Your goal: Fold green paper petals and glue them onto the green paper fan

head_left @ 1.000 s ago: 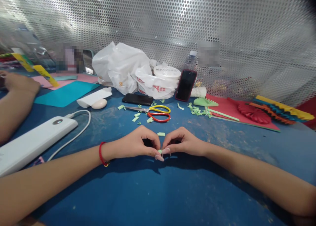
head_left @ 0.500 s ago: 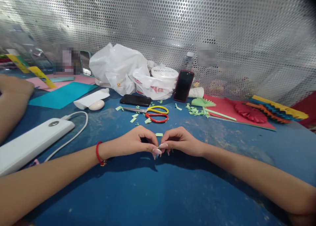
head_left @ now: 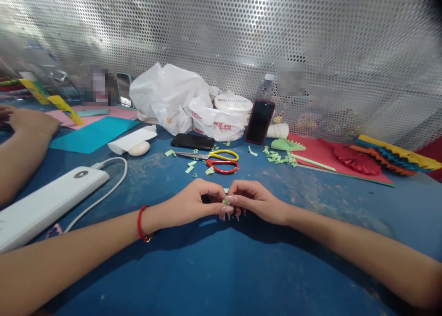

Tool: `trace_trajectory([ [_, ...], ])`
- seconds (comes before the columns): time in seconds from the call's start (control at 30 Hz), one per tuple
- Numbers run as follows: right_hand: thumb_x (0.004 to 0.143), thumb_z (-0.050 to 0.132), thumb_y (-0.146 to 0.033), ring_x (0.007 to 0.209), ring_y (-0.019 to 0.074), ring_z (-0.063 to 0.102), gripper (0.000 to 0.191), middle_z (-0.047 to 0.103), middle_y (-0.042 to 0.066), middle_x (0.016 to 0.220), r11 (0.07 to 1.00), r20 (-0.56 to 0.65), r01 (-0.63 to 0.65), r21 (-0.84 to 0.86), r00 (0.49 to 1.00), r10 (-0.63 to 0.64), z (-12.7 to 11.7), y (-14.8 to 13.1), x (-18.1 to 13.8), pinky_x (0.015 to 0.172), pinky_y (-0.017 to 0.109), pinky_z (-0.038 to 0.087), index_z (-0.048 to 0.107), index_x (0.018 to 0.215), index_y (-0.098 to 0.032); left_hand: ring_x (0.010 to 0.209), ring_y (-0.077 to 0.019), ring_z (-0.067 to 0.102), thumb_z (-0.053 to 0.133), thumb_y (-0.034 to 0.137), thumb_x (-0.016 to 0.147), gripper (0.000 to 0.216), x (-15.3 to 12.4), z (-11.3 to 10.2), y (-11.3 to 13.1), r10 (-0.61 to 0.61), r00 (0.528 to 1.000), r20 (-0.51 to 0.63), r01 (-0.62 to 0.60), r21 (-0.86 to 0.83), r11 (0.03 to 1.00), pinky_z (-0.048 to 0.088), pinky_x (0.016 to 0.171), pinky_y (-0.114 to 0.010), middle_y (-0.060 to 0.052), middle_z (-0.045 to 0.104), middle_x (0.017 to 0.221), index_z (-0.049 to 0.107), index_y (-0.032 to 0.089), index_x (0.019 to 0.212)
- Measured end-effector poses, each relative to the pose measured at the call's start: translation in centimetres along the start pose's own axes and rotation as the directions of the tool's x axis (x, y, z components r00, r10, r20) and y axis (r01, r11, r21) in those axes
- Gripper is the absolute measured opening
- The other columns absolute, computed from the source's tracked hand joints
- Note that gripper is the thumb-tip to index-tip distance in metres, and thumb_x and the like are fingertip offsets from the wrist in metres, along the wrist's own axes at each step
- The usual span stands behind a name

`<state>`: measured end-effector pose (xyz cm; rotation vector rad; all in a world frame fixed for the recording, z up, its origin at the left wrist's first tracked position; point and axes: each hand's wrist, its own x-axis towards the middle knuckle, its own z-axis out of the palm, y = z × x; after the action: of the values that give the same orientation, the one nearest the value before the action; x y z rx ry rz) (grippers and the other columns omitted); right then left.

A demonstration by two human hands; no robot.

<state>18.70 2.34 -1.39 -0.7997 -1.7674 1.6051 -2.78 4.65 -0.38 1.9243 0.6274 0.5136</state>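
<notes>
My left hand [head_left: 193, 204] and my right hand [head_left: 255, 200] meet fingertip to fingertip low over the blue table [head_left: 214, 270]. Both are closed in a pinch on a tiny scrap of light green paper [head_left: 226, 202], mostly hidden by the fingers. A red bracelet [head_left: 141, 223] circles my left wrist. Just beyond the hands lie scissors [head_left: 216, 160] with one yellow and one red handle, among several green paper scraps [head_left: 189, 166].
A white power bank [head_left: 44, 205] with cable lies at left. Another person's arm [head_left: 17, 143] rests far left by teal paper [head_left: 91, 134]. White plastic bags [head_left: 179, 99], two phones [head_left: 259, 120], a green paper fan [head_left: 286, 144], red paper [head_left: 331, 161] and folded coloured fans [head_left: 393, 157] line the perforated metal wall.
My fingertips have drawn closer together over the green scrap, and the hands sit slightly further from me. The view has shifted a little.
</notes>
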Motion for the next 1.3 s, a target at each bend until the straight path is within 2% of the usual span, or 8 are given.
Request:
trace_trajectory([
  [0.2,0.091,0.064,-0.053,0.063,0.0095,0.059,0.038,0.066,0.000,0.075,1.000,0.001,-0.027,-0.004,1.000,0.027,-0.19,0.15,0.09,0.058,0.021,0.044,0.059,0.085,-0.016,0.072,-0.0145,0.072,0.069,0.031,0.089,0.021,0.02,0.38,0.24,-0.026,0.999,-0.033,0.023,-0.087,0.996,0.056,0.069,-0.021,-0.005,0.077,0.078,0.076,0.013,0.082],
  [0.33,0.090,0.066,-0.052,0.061,0.0090,0.058,0.037,0.064,-0.001,0.072,1.000,0.000,-0.026,-0.001,1.000,0.026,-0.33,0.10,0.16,0.057,0.021,0.044,0.060,0.086,-0.017,0.068,-0.0145,0.072,0.073,0.031,0.086,0.021,0.05,0.39,0.25,-0.056,0.997,-0.061,0.049,-0.114,0.992,0.056,0.065,-0.021,-0.005,0.077,0.072,0.076,0.013,0.077],
  [0.53,0.090,0.066,-0.052,0.056,0.0079,0.054,0.036,0.061,-0.003,0.067,0.999,-0.038,0.005,0.054,0.999,-0.003,-0.36,0.04,0.18,0.054,0.020,0.043,0.061,0.086,-0.016,0.059,-0.0130,0.070,0.081,0.027,0.076,0.016,0.10,0.16,0.13,-0.149,0.988,-0.039,0.138,-0.209,0.968,0.054,0.059,-0.018,-0.005,0.076,0.064,0.077,0.013,0.068],
  [0.67,0.091,0.066,-0.050,0.057,0.0079,0.056,0.034,0.063,-0.003,0.068,0.998,-0.023,0.009,0.070,1.000,-0.008,-0.32,0.20,0.15,0.056,0.020,0.044,0.061,0.087,-0.016,0.059,-0.0116,0.069,0.082,0.024,0.075,0.012,0.23,-0.05,0.03,-0.157,0.987,-0.029,0.145,-0.249,0.958,0.053,0.059,-0.016,-0.005,0.077,0.065,0.079,0.014,0.069],
  [0.8,0.091,0.066,-0.051,0.058,0.0085,0.057,0.036,0.064,-0.002,0.069,0.998,-0.002,0.002,0.056,1.000,-0.002,-0.38,0.22,0.16,0.057,0.021,0.044,0.060,0.081,-0.016,0.058,-0.0102,0.069,0.082,0.020,0.075,0.007,0.28,-0.16,0.04,-0.159,0.987,-0.009,0.151,-0.256,0.955,0.052,0.058,-0.014,-0.004,0.078,0.067,0.080,0.015,0.070],
  [0.93,0.089,0.066,-0.053,0.056,0.0086,0.057,0.043,0.059,-0.003,0.062,1.000,0.016,-0.009,0.000,1.000,0.009,-0.39,0.05,0.27,0.055,0.021,0.043,0.057,0.070,-0.016,0.056,-0.0086,0.067,0.083,0.018,0.074,0.006,0.16,-0.09,0.22,-0.174,0.984,-0.024,0.163,-0.250,0.954,0.050,0.055,-0.012,-0.004,0.077,0.065,0.081,0.015,0.069],
  [1.3,0.089,0.070,-0.046,0.057,0.0081,0.057,0.033,0.063,-0.002,0.065,1.000,0.043,-0.002,0.019,0.999,0.001,-0.56,0.14,0.32,0.057,0.020,0.044,0.062,0.079,-0.016,0.057,-0.0104,0.068,0.085,0.021,0.071,0.009,-0.04,-0.25,0.49,-0.234,0.972,-0.003,0.228,-0.206,0.952,0.051,0.056,-0.013,-0.004,0.077,0.063,0.080,0.014,0.068],
])
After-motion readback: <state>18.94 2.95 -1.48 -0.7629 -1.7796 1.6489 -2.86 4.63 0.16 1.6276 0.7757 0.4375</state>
